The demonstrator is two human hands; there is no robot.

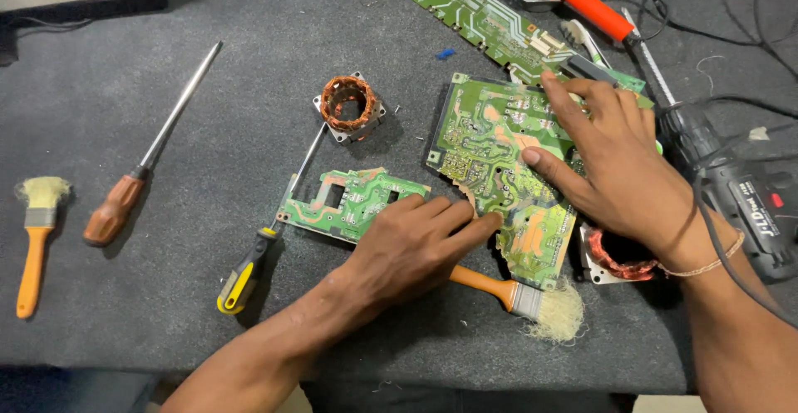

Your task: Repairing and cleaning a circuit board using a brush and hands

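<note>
A large green circuit board [486,135] with a broken lower edge lies on the dark mat. My right hand [619,168] lies flat across its right side, fingers spread and pressing down. My left hand [416,243] reaches in from below with its fingertips on the board's broken lower left edge. Under my left hand lies a paintbrush [532,301] with an orange handle and pale bristles. A smaller green board [349,201] with cut-outs sits just left of my left hand.
A copper-wound stator [349,104], a long green board [486,18], a yellow-black screwdriver [249,267], a brown-handled screwdriver [133,189] and a second brush [37,230] lie about. A black cordless drill [740,201] and an orange-handled tool [586,2] sit at right. Another copper winding [615,259] lies under my right wrist.
</note>
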